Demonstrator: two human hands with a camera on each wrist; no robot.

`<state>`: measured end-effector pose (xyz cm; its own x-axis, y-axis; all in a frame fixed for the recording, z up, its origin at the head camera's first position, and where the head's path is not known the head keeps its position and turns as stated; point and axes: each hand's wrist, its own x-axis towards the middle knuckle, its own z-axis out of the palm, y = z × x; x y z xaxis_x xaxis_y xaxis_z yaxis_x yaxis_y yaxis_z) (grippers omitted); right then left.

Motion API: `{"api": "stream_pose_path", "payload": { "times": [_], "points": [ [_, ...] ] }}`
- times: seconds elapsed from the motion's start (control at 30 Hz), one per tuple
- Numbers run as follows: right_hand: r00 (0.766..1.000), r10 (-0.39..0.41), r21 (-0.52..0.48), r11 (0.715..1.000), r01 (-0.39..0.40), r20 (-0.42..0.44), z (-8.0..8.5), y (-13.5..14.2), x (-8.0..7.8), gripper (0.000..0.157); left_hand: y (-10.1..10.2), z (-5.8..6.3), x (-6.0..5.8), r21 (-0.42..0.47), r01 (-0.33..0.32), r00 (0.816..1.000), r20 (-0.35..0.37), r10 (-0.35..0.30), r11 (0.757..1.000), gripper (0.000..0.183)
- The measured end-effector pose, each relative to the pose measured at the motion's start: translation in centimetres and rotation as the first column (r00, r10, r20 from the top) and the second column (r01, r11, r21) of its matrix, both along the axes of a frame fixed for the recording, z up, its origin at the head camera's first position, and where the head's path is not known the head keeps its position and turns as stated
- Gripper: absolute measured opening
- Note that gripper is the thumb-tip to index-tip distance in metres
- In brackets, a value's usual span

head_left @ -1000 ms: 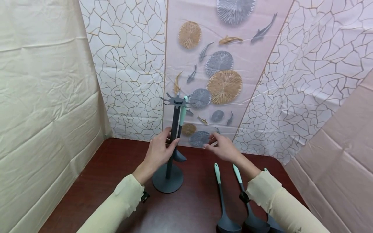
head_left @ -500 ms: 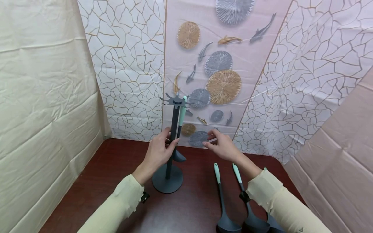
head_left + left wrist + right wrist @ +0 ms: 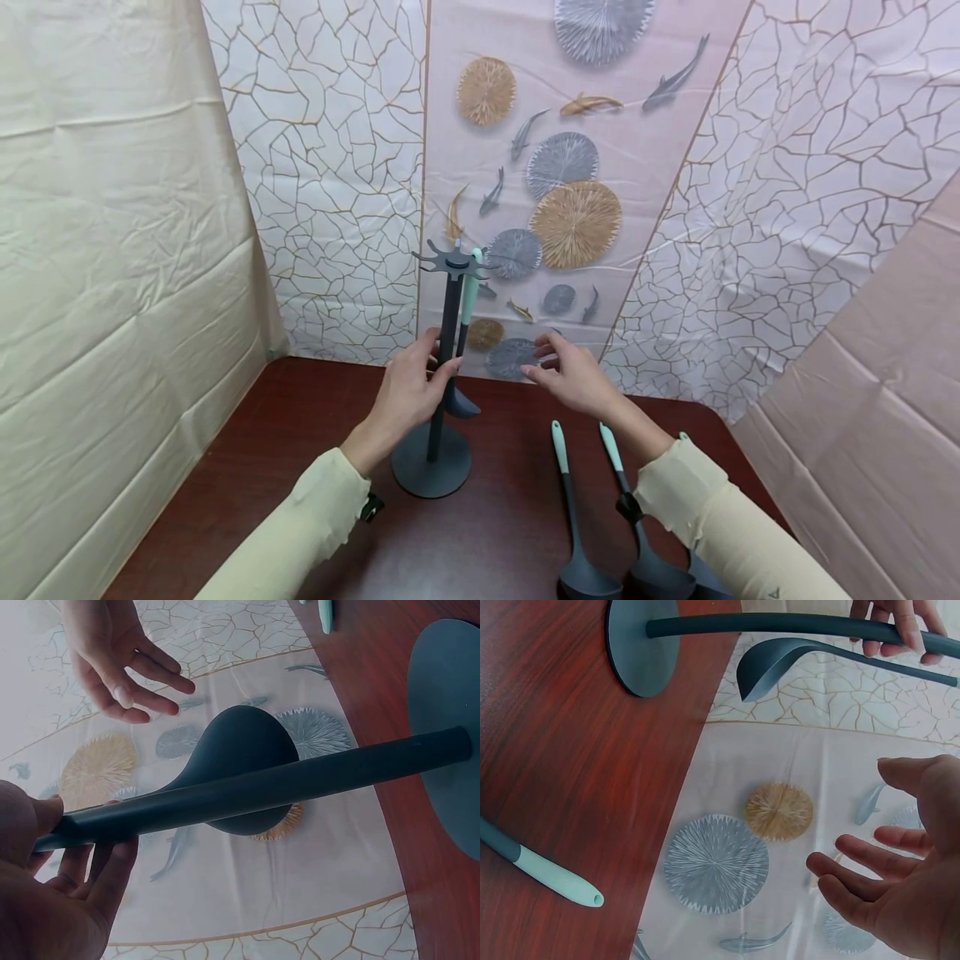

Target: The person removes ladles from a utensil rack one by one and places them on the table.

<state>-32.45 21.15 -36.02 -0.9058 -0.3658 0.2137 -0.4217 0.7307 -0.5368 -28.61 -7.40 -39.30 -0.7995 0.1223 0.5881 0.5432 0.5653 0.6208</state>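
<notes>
A dark grey utensil stand (image 3: pixel 450 312) rises from a round base (image 3: pixel 431 475), topped by a ring of hooks (image 3: pixel 453 262). My left hand (image 3: pixel 408 379) grips its pole partway up, thumb on one side and fingers on the other in the left wrist view. From a hook on the right hangs a ladle with a mint handle (image 3: pixel 470 300); its dark bowl (image 3: pixel 769 666) hangs beside the pole. To the right of the stand, my right hand (image 3: pixel 573 377) is held in the air, fingers loosely bent and apart, with nothing in it.
Several mint-handled utensils lie on the red-brown table (image 3: pixel 322 417) at the front right, including a ladle (image 3: pixel 581 575) and another dark-headed utensil (image 3: pixel 652 567) partly under the right forearm. A patterned cloth (image 3: pixel 337 167) hangs behind the table; plain cloths hang at both sides.
</notes>
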Motion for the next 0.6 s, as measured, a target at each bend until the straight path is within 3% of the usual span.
{"api": "stream_pose_path", "payload": {
  "times": [0.6],
  "points": [
    [0.996, 0.033, -0.041, 0.999, -0.036, -0.08, 0.44, -0.47, 0.13, 0.053, -0.82, 0.43, -0.78, 0.053, 0.097, 0.992, 0.079, -0.101, 0.994, 0.036]
  ]
}}
